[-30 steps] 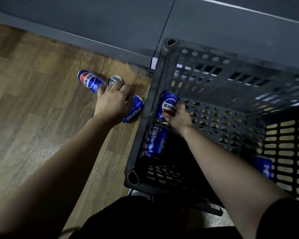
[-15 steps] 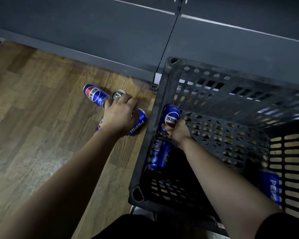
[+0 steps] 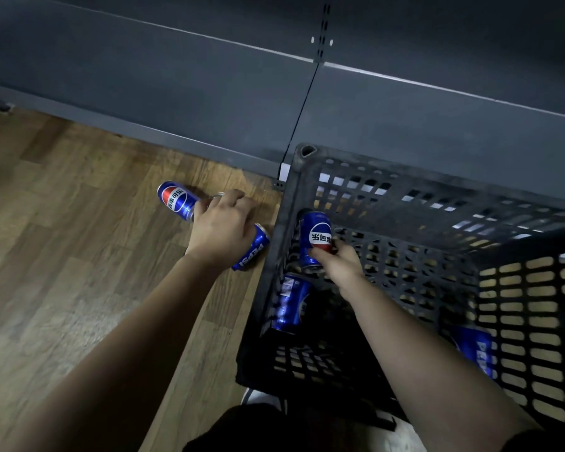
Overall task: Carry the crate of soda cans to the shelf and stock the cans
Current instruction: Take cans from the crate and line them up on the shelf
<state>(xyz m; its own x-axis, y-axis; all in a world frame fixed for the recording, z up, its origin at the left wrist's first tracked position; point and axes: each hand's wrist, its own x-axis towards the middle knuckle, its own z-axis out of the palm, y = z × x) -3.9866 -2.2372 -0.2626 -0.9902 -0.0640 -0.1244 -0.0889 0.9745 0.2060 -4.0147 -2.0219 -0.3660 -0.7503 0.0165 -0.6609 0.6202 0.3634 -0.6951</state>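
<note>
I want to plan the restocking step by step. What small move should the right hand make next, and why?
Probably lift the can straight up out of the crate. The right hand grips it inside, near the left wall, while the left hand rests on the cans lying on the floor.

Loose cans [image 3: 176, 200] lie on the floor [image 3: 62, 230] left of the crate [image 3: 405, 190] holding other cans [image 3: 291, 305], shelf [image 3: 209, 76] behind.

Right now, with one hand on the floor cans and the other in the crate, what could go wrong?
1. The loose can lies on its side on the wooden floor beside the left hand; a nudge could send it rolling.
2. The right hand pinches the upper can near one end only; it might slip and dent the lower can in the crate.
</note>
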